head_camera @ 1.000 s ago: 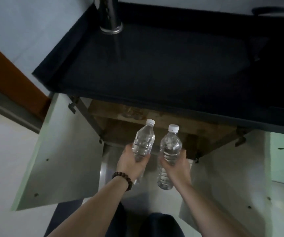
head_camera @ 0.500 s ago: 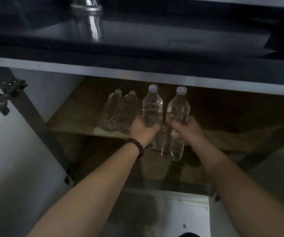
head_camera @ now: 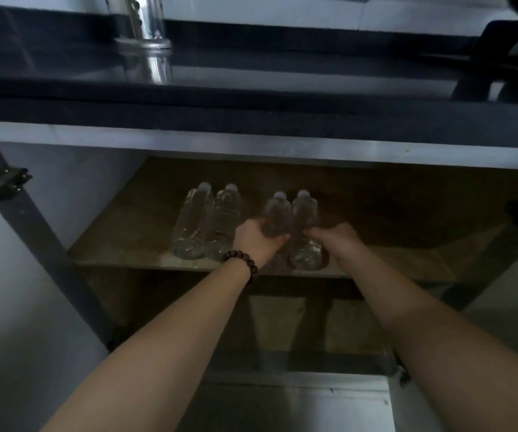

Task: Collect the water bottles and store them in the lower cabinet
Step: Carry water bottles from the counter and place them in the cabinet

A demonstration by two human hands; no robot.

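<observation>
Nearest the shelf's front edge, the left hand, a beaded bracelet on its wrist, has its fingers wrapped round the lower body of one water bottle; the right hand grips a second bottle just beside it. Both bottles stand on or just above the wooden shelf near its front lip; whether their bases are fully seated is hard to tell. Left of them on the same shelf, slightly deeper, two stored bottles stand touching.

The likely risk: letting go before a base sits flat, so a tall, narrow bottle tips off the lip or knocks its neighbours over. Thin clear plastic flexes under a squeeze and is smooth, so a loose hold could slip. The bottles are ribbed cylinders with pale caps; the shelf looks like matte, worn board. Beyond it lies shadow.
</observation>
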